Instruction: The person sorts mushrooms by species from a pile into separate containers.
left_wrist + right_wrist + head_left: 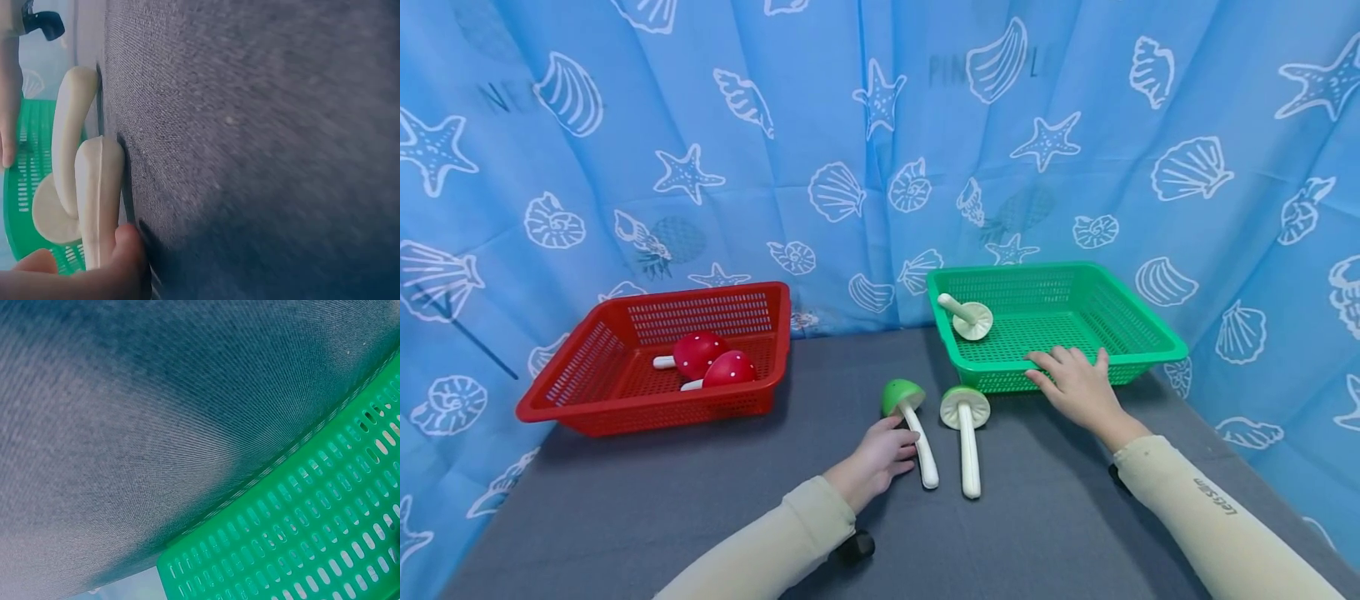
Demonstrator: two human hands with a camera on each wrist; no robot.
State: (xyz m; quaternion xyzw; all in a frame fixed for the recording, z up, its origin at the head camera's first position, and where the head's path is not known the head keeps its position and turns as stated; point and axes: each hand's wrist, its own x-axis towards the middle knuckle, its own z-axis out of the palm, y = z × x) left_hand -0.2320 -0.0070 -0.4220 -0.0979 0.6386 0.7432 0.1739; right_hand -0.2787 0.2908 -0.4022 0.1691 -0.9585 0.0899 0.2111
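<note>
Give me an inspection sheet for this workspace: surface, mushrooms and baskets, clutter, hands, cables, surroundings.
Surface: grey cloth.
Job's things: red basket holds two red mushrooms; green basket holds one mushroom, underside showing; left green mushroom and right green mushroom touch the cloth.
Clutter: nothing seen.
Hands: left hand is at the left green mushroom's stem, a finger and thumb on either side, grip unclear; right hand rests on the green basket's near rim.
Cables: nothing seen.
Surroundings: blue curtain printed with white shells and starfish.
</note>
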